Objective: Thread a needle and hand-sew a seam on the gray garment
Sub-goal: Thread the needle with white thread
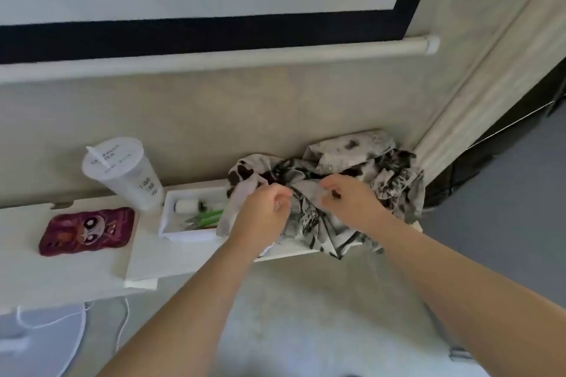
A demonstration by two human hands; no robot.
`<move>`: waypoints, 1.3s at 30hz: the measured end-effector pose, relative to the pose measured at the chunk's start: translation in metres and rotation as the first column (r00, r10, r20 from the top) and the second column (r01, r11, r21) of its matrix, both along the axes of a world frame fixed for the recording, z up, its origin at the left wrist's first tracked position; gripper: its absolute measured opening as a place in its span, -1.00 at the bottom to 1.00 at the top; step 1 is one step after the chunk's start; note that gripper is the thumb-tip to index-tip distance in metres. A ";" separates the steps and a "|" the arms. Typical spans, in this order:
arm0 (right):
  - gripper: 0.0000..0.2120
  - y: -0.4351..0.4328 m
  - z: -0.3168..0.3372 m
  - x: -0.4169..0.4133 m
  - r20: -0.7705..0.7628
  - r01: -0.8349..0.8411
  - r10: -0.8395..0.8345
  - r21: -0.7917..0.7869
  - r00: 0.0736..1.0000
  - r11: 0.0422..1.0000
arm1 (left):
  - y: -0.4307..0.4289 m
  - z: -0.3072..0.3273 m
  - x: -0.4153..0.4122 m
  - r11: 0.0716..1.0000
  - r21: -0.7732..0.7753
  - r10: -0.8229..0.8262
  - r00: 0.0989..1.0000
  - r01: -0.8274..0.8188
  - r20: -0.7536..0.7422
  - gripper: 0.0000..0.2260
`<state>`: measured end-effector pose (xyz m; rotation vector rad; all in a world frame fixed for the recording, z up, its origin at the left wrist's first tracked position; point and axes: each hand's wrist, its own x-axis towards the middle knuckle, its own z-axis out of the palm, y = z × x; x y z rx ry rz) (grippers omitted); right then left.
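A crumpled gray garment (333,171) with dark print lies on the right end of a white table (171,257), against the wall. My left hand (263,211) hovers over its left part with the fingers curled and the fingertips pinched together. My right hand (349,199) is just to the right, also pinching something small; whether that is a needle, thread or cloth is too blurred to tell. A white tray (171,229) left of the garment holds a white thread spool (185,206) and green-handled tools (211,217).
A lidded white plastic cup (125,174) with a straw stands behind the tray. A maroon cartoon-print pad (87,231) lies further left. A projector screen's roller (214,58) runs along the wall above. White cables (122,327) hang below the table edge.
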<state>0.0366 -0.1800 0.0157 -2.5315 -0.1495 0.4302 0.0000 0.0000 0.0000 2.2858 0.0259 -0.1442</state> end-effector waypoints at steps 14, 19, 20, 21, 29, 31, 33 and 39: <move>-0.56 -0.002 -0.138 0.024 0.454 0.032 0.123 -0.319 0.883 0.947 | -0.027 -0.141 0.028 0.899 0.432 -0.139 0.893 -0.067 0.428 -0.51; -0.73 -0.003 -0.143 0.026 0.482 0.060 0.115 -0.332 0.869 0.941 | -0.030 -0.144 0.029 0.888 0.455 -0.178 0.859 -0.070 0.479 -0.54; -0.76 -0.003 -0.144 0.026 0.490 0.059 0.121 -0.336 0.863 0.940 | -0.031 -0.144 0.029 0.894 0.442 -0.174 0.857 -0.069 0.485 -0.56; -0.79 -0.003 -0.143 0.025 0.495 0.058 0.121 -0.331 0.860 0.942 | -0.032 -0.142 0.029 0.900 0.431 -0.164 0.866 -0.065 0.473 -0.57; -0.74 -0.005 -0.115 0.006 0.456 -0.015 0.104 -0.196 0.884 0.981 | -0.033 -0.108 0.005 0.913 0.407 -0.187 0.916 0.030 0.354 -0.62; -0.67 0.000 -0.105 -0.008 0.459 -0.039 0.132 -0.206 0.879 0.978 | -0.025 -0.100 -0.013 0.914 0.405 -0.178 0.913 0.016 0.368 -0.65; -0.66 0.010 -0.093 -0.026 0.483 -0.061 0.164 -0.222 0.860 0.973 | -0.014 -0.091 -0.031 0.913 0.409 -0.163 0.910 -0.007 0.381 -0.68; -0.67 0.038 -0.067 -0.085 0.570 -0.187 0.212 -0.104 0.793 0.977 | 0.022 -0.080 -0.080 0.898 0.410 -0.053 0.883 -0.162 0.466 -0.76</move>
